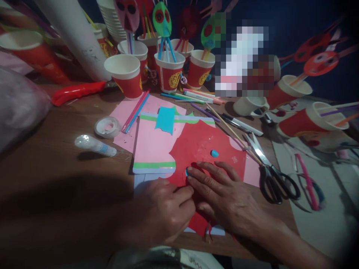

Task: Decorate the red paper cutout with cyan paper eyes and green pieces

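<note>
A large red paper shape (202, 144) with a scalloped edge lies over pink and blue sheets. My right hand (224, 190) lies on it with fingers spread, its fingertips at a small blue piece (187, 172). Another small blue piece (214, 153) sits higher on the red paper. My left hand (171, 209) rests at the lower left of the red paper with its fingers curled; whatever they may hold is hidden. A blue paper rectangle (165, 120) lies on the pink sheet (154, 144) with green stripes.
Black-handled scissors (270, 170) lie to the right beside a wooden stick (227, 125). A glue bottle (95, 145), a tape roll (107, 127) and a red-handled tool (78, 92) are at the left. Red paper cups (169, 74) with paper faces stand behind.
</note>
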Motion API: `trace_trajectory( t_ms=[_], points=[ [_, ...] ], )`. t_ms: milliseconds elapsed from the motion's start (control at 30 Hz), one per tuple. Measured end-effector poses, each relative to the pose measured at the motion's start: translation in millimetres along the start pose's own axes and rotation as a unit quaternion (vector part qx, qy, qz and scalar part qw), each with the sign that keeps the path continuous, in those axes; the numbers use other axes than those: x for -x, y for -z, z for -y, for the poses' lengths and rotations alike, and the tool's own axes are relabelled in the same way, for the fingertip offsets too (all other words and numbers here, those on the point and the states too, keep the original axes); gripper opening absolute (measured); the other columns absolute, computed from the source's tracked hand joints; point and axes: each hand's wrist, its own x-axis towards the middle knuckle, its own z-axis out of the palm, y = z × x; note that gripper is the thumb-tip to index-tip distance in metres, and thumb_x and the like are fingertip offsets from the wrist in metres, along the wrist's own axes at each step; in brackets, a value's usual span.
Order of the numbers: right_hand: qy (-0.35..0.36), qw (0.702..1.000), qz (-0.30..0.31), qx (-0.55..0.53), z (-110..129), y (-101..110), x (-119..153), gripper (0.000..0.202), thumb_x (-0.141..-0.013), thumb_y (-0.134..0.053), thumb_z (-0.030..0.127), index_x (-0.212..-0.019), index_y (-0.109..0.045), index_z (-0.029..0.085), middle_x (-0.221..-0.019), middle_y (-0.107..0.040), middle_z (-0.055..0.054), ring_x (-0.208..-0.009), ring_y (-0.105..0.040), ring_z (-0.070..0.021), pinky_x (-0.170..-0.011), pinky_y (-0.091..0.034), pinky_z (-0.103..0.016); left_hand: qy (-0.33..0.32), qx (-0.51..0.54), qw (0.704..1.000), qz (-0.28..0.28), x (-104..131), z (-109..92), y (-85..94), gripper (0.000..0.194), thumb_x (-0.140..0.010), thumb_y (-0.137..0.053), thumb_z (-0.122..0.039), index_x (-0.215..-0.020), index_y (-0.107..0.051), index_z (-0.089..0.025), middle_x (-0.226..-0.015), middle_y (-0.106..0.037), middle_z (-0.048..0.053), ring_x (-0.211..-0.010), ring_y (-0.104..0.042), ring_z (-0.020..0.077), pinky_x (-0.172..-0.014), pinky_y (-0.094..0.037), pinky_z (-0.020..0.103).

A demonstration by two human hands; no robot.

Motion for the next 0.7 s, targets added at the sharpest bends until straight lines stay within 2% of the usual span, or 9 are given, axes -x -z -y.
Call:
trace_trajectory(
  t_ms=[200, 333, 433, 533, 700],
  points=[
    [-0.006, 0.999, 0.003, -0.052, -7.4, 7.7, 1.0, 0.038, -0.092, -0.044, 0.034, -0.125, -0.054, 0.018, -0.134, -0.054, -0.004, -0.126, -0.041, -0.0249, -0.102, -0.03, -0.046, 0.003, 0.014, 1.0, 0.006, 1.1, 1.0, -1.6, 0.014, -0.086, -0.046, -0.016, -0.08, -0.059, -0.017, -0.09, -0.065, 0.005, -0.067, -0.059, 0.0176, -0.054, -0.044, 0.03],
    [-0.019, 0.999, -0.013, -0.024, -10.0, 8.6, 2.2, 0.044, -0.092, -0.044, 0.037, -0.13, -0.049, 0.017, -0.138, -0.049, -0.005, -0.128, -0.037, -0.0263, -0.102, -0.027, -0.047, 0.005, 0.005, 1.0, -0.009, 1.3, 0.5, -2.4, 0.014, -0.086, -0.046, -0.016, -0.083, -0.06, -0.017, -0.087, -0.064, 0.005, -0.068, -0.059, 0.0168, -0.058, -0.046, 0.029],
    [-0.023, 1.0, 0.01, -0.007, -5.3, 3.9, -0.7, 0.049, -0.091, -0.043, 0.045, -0.131, -0.048, 0.019, -0.141, -0.046, -0.003, -0.13, -0.034, -0.0279, -0.105, -0.021, -0.05, 0.007, 0.002, 1.0, 0.001, 0.0, -0.6, -1.4, 0.017, -0.087, -0.043, -0.015, -0.082, -0.06, -0.017, -0.086, -0.064, 0.004, -0.067, -0.058, 0.0165, -0.057, -0.046, 0.03],
    [-0.021, 0.999, 0.038, 0.004, -1.1, 0.4, -4.9, 0.05, -0.092, -0.04, 0.047, -0.132, -0.047, 0.017, -0.143, -0.042, -0.003, -0.133, -0.03, -0.0285, -0.107, -0.016, -0.053, 0.004, 0.0, 1.0, 0.003, -0.8, -0.9, -2.2, 0.019, -0.088, -0.042, -0.015, -0.081, -0.059, -0.017, -0.084, -0.064, 0.005, -0.065, -0.058, 0.0167, -0.056, -0.045, 0.03],
    [-0.01, 0.999, 0.052, 0.01, -7.3, 5.9, -1.4, 0.054, -0.092, -0.036, 0.05, -0.135, -0.043, 0.018, -0.145, -0.039, -0.003, -0.135, -0.026, -0.0278, -0.106, -0.017, -0.053, 0.01, 0.006, 1.0, -0.006, 1.3, 0.5, -7.2, 0.015, -0.086, -0.044, -0.018, -0.079, -0.057, -0.017, -0.086, -0.064, 0.005, -0.066, -0.057, 0.0156, -0.058, -0.044, 0.028]
  ],
)
